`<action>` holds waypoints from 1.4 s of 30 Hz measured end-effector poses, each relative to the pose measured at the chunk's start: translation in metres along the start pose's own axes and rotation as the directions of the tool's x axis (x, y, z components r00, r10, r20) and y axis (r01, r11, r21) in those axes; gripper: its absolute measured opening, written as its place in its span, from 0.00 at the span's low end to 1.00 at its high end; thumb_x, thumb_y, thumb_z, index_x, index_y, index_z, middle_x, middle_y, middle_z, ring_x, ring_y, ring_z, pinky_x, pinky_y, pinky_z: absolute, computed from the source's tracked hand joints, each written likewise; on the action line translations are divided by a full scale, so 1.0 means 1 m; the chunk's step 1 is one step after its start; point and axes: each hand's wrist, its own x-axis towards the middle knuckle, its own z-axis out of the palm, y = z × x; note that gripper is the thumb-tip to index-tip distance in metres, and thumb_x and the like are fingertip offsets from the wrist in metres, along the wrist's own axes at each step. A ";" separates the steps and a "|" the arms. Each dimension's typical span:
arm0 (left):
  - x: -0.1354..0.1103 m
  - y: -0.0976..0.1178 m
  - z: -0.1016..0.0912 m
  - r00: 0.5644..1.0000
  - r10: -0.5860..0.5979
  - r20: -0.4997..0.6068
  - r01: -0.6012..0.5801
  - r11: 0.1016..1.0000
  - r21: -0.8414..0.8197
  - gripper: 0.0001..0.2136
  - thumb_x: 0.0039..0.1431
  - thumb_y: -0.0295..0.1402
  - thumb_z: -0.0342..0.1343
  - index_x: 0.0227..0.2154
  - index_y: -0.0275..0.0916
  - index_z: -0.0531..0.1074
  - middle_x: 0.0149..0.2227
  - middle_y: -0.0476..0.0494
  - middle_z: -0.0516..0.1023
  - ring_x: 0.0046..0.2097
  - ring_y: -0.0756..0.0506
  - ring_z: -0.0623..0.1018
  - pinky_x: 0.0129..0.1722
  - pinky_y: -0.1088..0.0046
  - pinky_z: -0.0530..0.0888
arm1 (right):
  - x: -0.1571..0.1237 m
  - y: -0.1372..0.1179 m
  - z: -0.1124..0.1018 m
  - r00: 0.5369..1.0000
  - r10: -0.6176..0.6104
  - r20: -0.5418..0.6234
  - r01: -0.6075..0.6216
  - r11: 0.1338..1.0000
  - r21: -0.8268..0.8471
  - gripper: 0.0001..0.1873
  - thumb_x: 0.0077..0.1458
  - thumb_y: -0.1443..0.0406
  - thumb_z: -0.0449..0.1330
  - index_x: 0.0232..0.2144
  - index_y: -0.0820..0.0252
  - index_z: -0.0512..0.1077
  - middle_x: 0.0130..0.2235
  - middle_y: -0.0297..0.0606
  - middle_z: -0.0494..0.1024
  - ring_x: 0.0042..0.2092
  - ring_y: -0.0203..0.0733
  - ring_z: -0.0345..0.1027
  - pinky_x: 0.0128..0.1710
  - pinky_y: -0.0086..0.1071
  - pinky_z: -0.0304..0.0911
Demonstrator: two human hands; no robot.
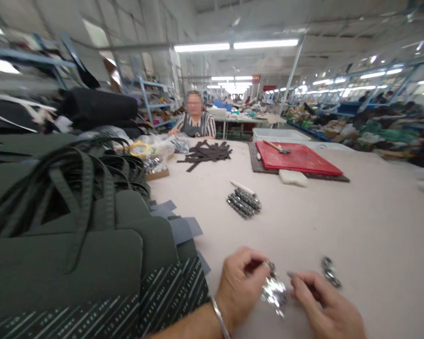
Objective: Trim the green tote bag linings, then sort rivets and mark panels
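My left hand (238, 282) is closed in a pinch on a cluster of shiny metal pieces (273, 291) low in the head view. My right hand (325, 303) sits just to the right, its fingers curled and its fingertips touching the same cluster. A small loose metal piece (330, 273) lies on the table just above my right hand. Farther up the table lies a bundle of silvery metal parts (244, 202) with a white stick beside it.
Dark green bags with straps (74, 226) are stacked at the left. A red cutting board (298, 157) with a hammer lies at the back, dark strips (207, 153) beside it. A person in a striped top (195, 122) sits at the far end.
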 end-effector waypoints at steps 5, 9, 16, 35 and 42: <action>0.013 0.009 -0.009 0.936 -0.352 -0.009 0.308 0.831 -0.464 0.10 0.49 0.31 0.63 0.36 0.35 0.75 0.28 0.47 0.77 0.30 0.49 0.77 0.31 0.75 0.74 | 0.008 -0.011 -0.009 0.987 -0.076 0.141 0.085 0.994 -0.063 0.11 0.59 0.61 0.57 0.31 0.56 0.78 0.28 0.34 0.80 0.29 0.38 0.73 0.28 0.28 0.67; 0.015 0.005 -0.011 0.918 -0.398 0.005 0.337 0.770 -0.542 0.11 0.51 0.30 0.61 0.37 0.34 0.72 0.29 0.45 0.77 0.29 0.48 0.79 0.27 0.76 0.73 | 0.005 -0.006 -0.007 0.992 -0.079 0.098 0.081 0.996 -0.020 0.10 0.59 0.63 0.57 0.38 0.57 0.78 0.33 0.37 0.81 0.31 0.38 0.75 0.32 0.30 0.69; 0.017 0.009 -0.014 0.910 -0.415 0.007 0.337 0.729 -0.596 0.08 0.52 0.27 0.57 0.37 0.34 0.71 0.30 0.43 0.77 0.27 0.50 0.77 0.24 0.78 0.72 | 0.016 0.008 -0.016 0.955 0.220 -0.200 -0.128 0.912 0.389 0.12 0.55 0.60 0.63 0.41 0.59 0.77 0.34 0.37 0.81 0.32 0.39 0.77 0.36 0.37 0.74; 0.019 0.004 -0.011 0.921 -0.382 0.076 0.344 0.707 -0.618 0.13 0.42 0.29 0.68 0.33 0.34 0.73 0.25 0.50 0.74 0.23 0.53 0.74 0.19 0.82 0.67 | -0.073 -0.008 -0.109 0.935 -0.190 0.299 0.301 0.871 -0.387 0.16 0.52 0.74 0.56 0.38 0.55 0.78 0.39 0.39 0.82 0.43 0.48 0.74 0.46 0.45 0.72; 0.020 0.005 -0.011 0.914 -0.398 0.077 0.356 0.695 -0.625 0.12 0.43 0.27 0.67 0.32 0.34 0.72 0.25 0.50 0.74 0.22 0.54 0.74 0.19 0.82 0.66 | -0.091 0.004 -0.091 0.811 -0.308 0.498 0.572 0.601 -0.558 0.32 0.51 0.80 0.48 0.57 0.59 0.68 0.53 0.45 0.77 0.55 0.49 0.70 0.54 0.47 0.72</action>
